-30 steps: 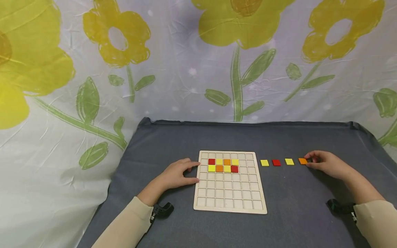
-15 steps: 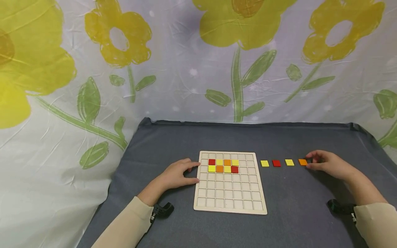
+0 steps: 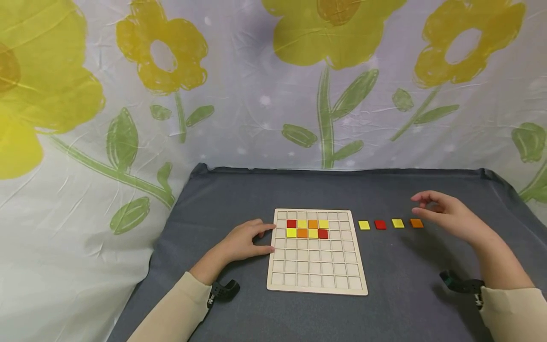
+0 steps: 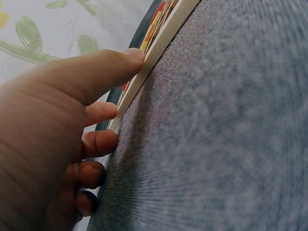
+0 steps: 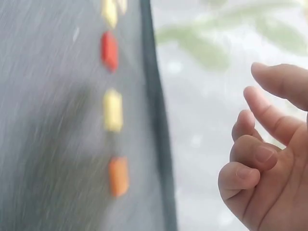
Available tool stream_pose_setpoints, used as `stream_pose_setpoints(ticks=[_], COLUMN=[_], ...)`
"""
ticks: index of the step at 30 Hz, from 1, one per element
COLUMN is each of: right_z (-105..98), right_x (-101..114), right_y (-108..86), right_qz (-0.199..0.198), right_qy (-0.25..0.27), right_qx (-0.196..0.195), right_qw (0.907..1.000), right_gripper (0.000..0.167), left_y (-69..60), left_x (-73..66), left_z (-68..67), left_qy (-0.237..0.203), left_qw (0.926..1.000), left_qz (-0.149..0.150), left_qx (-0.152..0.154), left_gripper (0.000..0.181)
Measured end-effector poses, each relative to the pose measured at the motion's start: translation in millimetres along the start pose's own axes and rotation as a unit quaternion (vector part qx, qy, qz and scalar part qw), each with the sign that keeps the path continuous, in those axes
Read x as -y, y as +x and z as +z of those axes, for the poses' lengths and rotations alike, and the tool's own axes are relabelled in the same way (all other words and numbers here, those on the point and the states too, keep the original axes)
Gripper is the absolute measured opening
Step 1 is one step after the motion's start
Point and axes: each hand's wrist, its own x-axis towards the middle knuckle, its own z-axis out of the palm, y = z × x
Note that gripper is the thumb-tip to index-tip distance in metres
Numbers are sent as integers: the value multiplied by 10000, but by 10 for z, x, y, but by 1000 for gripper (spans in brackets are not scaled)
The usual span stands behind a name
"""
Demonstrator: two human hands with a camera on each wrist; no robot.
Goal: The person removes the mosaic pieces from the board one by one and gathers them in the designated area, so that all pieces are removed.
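Note:
A pale wooden grid board (image 3: 316, 280) lies flat on the table, with two short rows of red, yellow and orange square tiles in its upper cells. My left hand (image 3: 244, 241) touches the board's left edge with index fingertip and thumb; in the left wrist view the thumb (image 4: 108, 67) lies on the rim. To the right of the board a yellow tile (image 3: 364, 225), a red tile (image 3: 380, 224), another yellow tile (image 3: 398, 223) and an orange tile (image 3: 416, 223) stand in a spaced line. Above the orange one hovers my right hand (image 3: 450, 216), fingers loosely bent, holding nothing.
Dark grey cloth (image 3: 406, 294) covers the table, its far edge meeting a pale flower-printed curtain (image 3: 248, 95). Each wrist carries a black camera mount, such as the left one (image 3: 225, 289).
My right hand has let go of the orange tile and risen away from the table, slightly left. The orange tile stays at the line's right end. My left hand keeps its place.

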Motion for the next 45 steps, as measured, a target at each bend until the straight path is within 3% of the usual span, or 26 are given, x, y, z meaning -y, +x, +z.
stream_pose_setpoints(ticks=[9,16,25,34,39,45], right_z=[202,357,552,709,827,1054], right_x=[489,741,988,1161,1218,1210], right_y=[40,51,150,203,252,363], right_qz=[-853,-1470,-1862,-1711,-1284,-929], right_qy=[432,724,953,1095,1240,1325], right_qx=[-154,17,160,90,-11,168], right_qw=[9953,9865,9777,9791,9839,9867], right_gripper=[27,26,27,24,23,23], left_y=[-11,-6,-2,16,23,7], left_x=[-3,-6,5,21,13,14], left_z=[0,12,21,36,21,8], left_qy=[-41,-33,35,122,116,69], left_qw=[10000,10000,10000,9999,9998,10000], left_qz=[21,-20,-36,23,133,67], left_qx=[-44,21,29,23,-46,-7], left_gripper=[64,64,63,64,64,65])
